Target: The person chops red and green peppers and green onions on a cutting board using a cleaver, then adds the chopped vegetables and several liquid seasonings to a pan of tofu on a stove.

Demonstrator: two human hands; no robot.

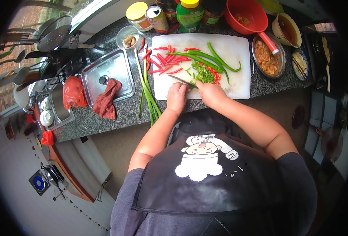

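On the white cutting board (236, 85), my right hand (211, 94) grips a kitchen knife (180, 79), its blade pointing to the upper left. My left hand (177, 96) is at the board's near edge with its fingers curled beside the blade. A bit of green chili (192, 86) shows by its fingertips; the rest is hidden. Beyond the knife lie chopped green chili (203, 73) and chopped red chili (218, 78). Whole green chilies (205, 55) stretch across the board. Several small red chilies (162, 59) are scattered at its left, some past the edge.
Spring onions (147, 85) lie left of the board, beside a metal tray (123, 70) with a red cloth (107, 100). Ginger fills part of a bowl (129, 37). At right are a bowl of marinated meat (265, 59), a red strainer (252, 17) and a plate with chopsticks (300, 65).
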